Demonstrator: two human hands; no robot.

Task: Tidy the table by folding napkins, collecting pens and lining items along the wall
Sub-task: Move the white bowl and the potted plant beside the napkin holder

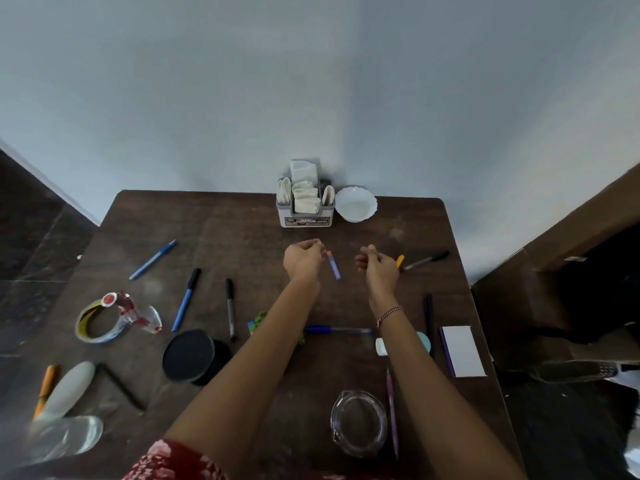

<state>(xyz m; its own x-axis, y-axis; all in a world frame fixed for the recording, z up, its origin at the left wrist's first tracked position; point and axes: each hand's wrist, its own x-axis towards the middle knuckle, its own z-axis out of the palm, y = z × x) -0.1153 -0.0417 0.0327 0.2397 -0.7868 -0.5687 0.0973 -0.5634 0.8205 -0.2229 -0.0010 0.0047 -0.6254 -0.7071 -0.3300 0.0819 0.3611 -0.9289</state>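
My left hand (pixel 303 259) hovers over the table's middle and pinches the orange end of a short purple pen (pixel 334 268), which slants down toward me. My right hand (pixel 377 265) is level with it a little to the right, fingers curled, with nothing visible in it. A yellow marker end (pixel 400 260) and a black marker (pixel 426 260) lie just right of that hand. The napkin holder (pixel 305 206) with folded white napkins and a white bowl (pixel 356 204) stand at the wall. More pens lie scattered: blue ones (pixel 152 259) (pixel 185 301) (pixel 337 329), a black marker (pixel 230 308) and a pink pen (pixel 392 410).
On the dark wooden table (pixel 242 230) sit a tape dispenser (pixel 114 318), a black round tin (pixel 194 356), a glass jar (pixel 358 422), a white notepad (pixel 462 351), a black pen (pixel 428 315), a black stick (pixel 121 388), an orange pen (pixel 46 386) and a clear bottle (pixel 65 438) at the left front.
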